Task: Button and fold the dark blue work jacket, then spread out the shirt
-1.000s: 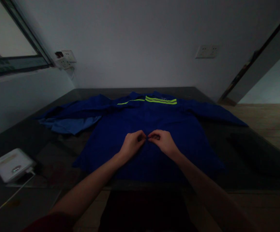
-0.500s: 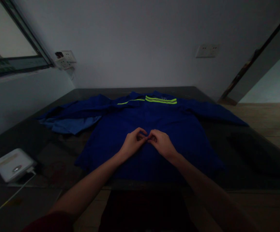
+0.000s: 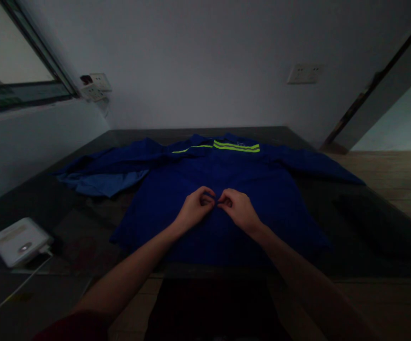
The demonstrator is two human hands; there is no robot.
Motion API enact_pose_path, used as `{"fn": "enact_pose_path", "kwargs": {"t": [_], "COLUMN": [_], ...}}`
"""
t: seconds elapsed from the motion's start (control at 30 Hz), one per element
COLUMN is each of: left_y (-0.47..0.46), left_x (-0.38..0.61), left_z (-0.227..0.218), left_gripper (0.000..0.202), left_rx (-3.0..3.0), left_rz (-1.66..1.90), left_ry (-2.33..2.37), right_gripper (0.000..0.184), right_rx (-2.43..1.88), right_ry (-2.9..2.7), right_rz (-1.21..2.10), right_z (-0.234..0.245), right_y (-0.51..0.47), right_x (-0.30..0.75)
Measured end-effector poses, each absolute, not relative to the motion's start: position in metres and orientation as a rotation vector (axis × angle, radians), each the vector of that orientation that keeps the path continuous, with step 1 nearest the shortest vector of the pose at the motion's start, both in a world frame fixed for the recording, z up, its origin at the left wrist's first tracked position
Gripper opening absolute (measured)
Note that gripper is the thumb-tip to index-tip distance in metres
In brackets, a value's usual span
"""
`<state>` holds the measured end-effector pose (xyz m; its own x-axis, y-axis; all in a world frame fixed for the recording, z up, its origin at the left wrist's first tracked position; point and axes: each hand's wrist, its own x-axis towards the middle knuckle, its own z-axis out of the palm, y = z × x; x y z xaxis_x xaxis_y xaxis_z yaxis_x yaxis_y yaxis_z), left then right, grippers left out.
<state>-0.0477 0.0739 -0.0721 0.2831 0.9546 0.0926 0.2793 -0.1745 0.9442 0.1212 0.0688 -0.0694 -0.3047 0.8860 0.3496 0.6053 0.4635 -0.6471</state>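
Observation:
A dark blue work jacket (image 3: 262,189) with two bright yellow-green stripes near the collar lies spread flat on a dark table (image 3: 369,237), sleeves out to both sides. My left hand (image 3: 194,209) and my right hand (image 3: 238,208) meet at the middle of the jacket's front. Both hands are closed in a pinch on the fabric along the centre opening. What lies between the fingertips is too small and dark to make out.
A white box-shaped device (image 3: 18,240) with a white cable sits on the table's near left corner. Wall sockets (image 3: 95,85) hang at the back left and another socket plate (image 3: 304,74) on the back wall. A doorway opens at the right.
Both hands have shifted slightly along the jacket's centre front while staying pinched together. The jacket has barely moved.

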Motion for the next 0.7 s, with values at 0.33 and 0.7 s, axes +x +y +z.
{"fn": "enact_pose_path", "kwargs": {"t": [0.33,0.7], "left_y": [0.078,0.075], "left_x": [-0.047,-0.049], "left_z": [-0.075,-0.081], "left_gripper": [0.021,0.021], "left_rx": [1.621,1.763], "left_rz": [0.93,0.994], "left_ry": [1.109,1.15], "right_gripper": [0.016,0.007], "right_rx": [-1.241,-1.225], "right_ry": [-2.086,-2.133], "right_rz": [0.448,0.437], "right_z": [-0.072,-0.069], "right_y": [0.068,0.069], "right_x": [0.119,0.12]}}
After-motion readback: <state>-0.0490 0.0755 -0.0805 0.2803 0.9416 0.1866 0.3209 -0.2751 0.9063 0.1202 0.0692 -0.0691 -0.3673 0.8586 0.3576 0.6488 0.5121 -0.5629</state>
